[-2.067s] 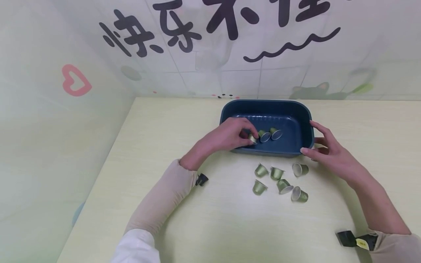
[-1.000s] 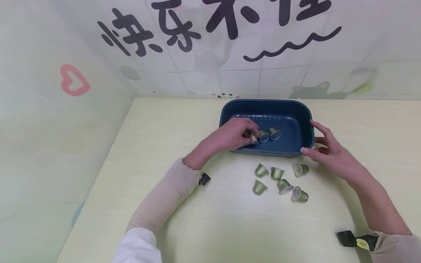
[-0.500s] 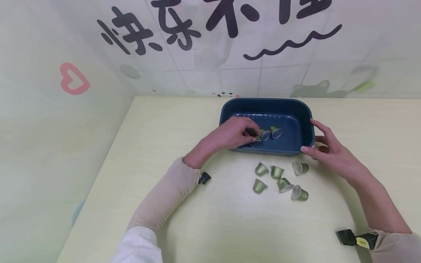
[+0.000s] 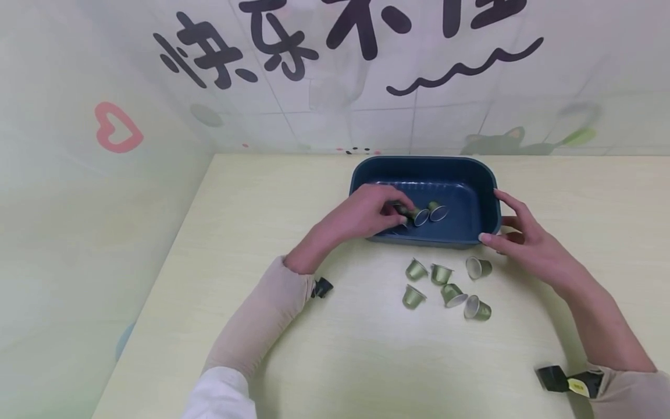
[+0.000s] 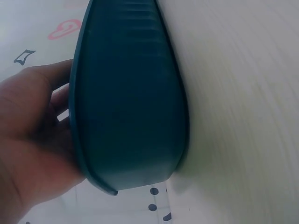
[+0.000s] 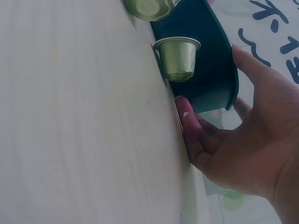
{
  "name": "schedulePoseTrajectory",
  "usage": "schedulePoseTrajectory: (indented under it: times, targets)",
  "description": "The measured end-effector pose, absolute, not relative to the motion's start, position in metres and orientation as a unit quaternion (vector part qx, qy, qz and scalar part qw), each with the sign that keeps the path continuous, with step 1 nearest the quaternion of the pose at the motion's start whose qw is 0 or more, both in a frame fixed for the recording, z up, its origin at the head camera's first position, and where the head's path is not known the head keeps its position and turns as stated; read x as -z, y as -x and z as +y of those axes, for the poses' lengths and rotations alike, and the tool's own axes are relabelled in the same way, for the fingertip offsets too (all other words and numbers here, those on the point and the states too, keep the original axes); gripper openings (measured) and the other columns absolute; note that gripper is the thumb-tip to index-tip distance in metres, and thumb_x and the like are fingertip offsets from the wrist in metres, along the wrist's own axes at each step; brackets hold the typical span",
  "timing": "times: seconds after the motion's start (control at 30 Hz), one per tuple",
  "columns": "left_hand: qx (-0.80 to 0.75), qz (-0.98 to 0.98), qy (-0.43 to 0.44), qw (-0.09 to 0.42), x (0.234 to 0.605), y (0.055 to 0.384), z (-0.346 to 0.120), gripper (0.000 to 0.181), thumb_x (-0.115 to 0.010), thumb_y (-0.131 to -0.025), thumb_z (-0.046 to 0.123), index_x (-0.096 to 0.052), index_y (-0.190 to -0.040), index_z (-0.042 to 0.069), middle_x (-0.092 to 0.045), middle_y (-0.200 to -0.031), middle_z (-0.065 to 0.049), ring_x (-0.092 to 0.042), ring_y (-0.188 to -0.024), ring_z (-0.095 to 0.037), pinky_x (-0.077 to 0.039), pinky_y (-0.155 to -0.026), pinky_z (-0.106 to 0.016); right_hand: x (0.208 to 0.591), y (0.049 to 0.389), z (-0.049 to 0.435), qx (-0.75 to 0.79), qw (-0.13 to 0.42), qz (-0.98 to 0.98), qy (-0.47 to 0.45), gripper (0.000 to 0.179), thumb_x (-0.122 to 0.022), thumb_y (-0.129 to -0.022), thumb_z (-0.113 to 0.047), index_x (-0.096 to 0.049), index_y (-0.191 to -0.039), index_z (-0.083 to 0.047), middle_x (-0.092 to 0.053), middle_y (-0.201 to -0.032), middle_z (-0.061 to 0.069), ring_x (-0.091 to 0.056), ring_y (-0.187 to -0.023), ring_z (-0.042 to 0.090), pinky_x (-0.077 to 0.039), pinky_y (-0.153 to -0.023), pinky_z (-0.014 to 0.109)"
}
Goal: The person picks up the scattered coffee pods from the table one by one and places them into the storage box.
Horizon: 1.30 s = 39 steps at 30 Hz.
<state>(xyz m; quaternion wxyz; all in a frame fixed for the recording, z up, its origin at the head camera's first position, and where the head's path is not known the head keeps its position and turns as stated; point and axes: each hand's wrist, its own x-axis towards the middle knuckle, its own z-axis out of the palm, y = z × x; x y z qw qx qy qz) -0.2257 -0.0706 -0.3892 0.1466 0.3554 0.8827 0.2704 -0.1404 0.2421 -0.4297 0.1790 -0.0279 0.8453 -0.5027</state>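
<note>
My left hand point(image 4: 377, 208) reaches over the front left rim of a dark blue bin point(image 4: 424, 170). Its thumb and fingers pinch a coffee capsule low inside, mostly hidden by the fingers. Beside those fingertips, a green capsule point(image 4: 420, 217) lies tipped over, its silver rim forward, and a second capsule point(image 4: 437, 212) lies just right of it. My right hand point(image 4: 526, 244) grips the bin's right end, thumb at the front corner and a finger on the side rim. In the left wrist view the bin's outer wall point(image 5: 131, 93) hides the capsules.
Several green capsules lie scattered on the pale table point(image 4: 340, 349) in front of the bin, among them an upside-down capsule point(image 4: 414, 297) and a tipped one point(image 4: 477, 308). A printed wall sheet point(image 4: 335, 128) stands close behind the bin.
My left hand shifted slightly right inside the bin, then back left; the capsule at its fingertips turned and is now more hidden. My right hand and the capsules on the table stay put.
</note>
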Motion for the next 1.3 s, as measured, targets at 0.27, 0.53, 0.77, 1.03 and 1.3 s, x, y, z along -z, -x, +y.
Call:
schedulePoseTrajectory:
  times: [0.27, 0.53, 0.77, 1.03, 1.3]
  targets:
    - [-0.294, 0.871, -0.363, 0.150, 0.389, 0.220, -0.076, 0.023, -0.066, -0.098, 0.019, -0.071, -0.119, 0.013, -0.068, -0.101, 0.006, -0.060, -0.073, -0.007, -0.048, -0.068, -0.022, 0.429, 0.139, 0.242, 0.504, 0.181, 0.844, 0.021, 0.087, -0.063, -0.098, -0.040, 0.001, -0.155, -0.051, -0.025, -0.153, 0.032, -0.034, -0.135, 0.053, -0.030, -0.103, 0.067]
    - [-0.319, 0.866, -0.358, 0.144, 0.386, 0.212, -0.080, 0.026, -0.067, -0.096, 0.015, -0.070, -0.122, 0.011, -0.070, -0.106, 0.001, -0.063, -0.080, -0.004, -0.050, -0.070, -0.020, 0.430, 0.139, 0.242, 0.503, 0.187, 0.844, 0.019, 0.087, -0.063, -0.097, -0.041, 0.001, -0.155, -0.051, -0.025, -0.154, 0.032, -0.033, -0.136, 0.052, -0.029, -0.103, 0.067]
    - [-0.363, 0.852, -0.360, 0.111, 0.383, 0.204, -0.081, 0.027, -0.069, -0.095, 0.011, -0.069, -0.121, 0.007, -0.071, -0.112, -0.004, -0.064, -0.084, -0.002, -0.052, -0.074, -0.019, 0.429, 0.139, 0.241, 0.505, 0.186, 0.843, 0.017, 0.087, -0.064, -0.097, -0.041, 0.001, -0.155, -0.051, -0.026, -0.153, 0.031, -0.035, -0.136, 0.051, -0.031, -0.102, 0.065]
    - [-0.383, 0.832, -0.390, 0.091, 0.381, 0.193, -0.080, 0.025, -0.071, -0.093, 0.010, -0.071, -0.118, 0.007, -0.072, -0.108, -0.003, -0.063, -0.082, 0.001, -0.051, -0.072, -0.019, 0.427, 0.139, 0.240, 0.505, 0.185, 0.843, 0.015, 0.088, -0.064, -0.097, -0.041, 0.001, -0.155, -0.050, -0.027, -0.153, 0.032, -0.035, -0.135, 0.052, -0.030, -0.103, 0.066]
    - [-0.379, 0.819, -0.421, 0.093, 0.378, 0.184, -0.080, 0.024, -0.074, -0.091, 0.012, -0.072, -0.114, 0.012, -0.073, -0.106, 0.000, -0.063, -0.080, 0.002, -0.052, -0.072, -0.020, 0.425, 0.140, 0.239, 0.506, 0.186, 0.842, 0.013, 0.087, -0.064, -0.097, -0.042, 0.000, -0.155, -0.050, -0.027, -0.152, 0.031, -0.035, -0.135, 0.052, -0.030, -0.102, 0.065]
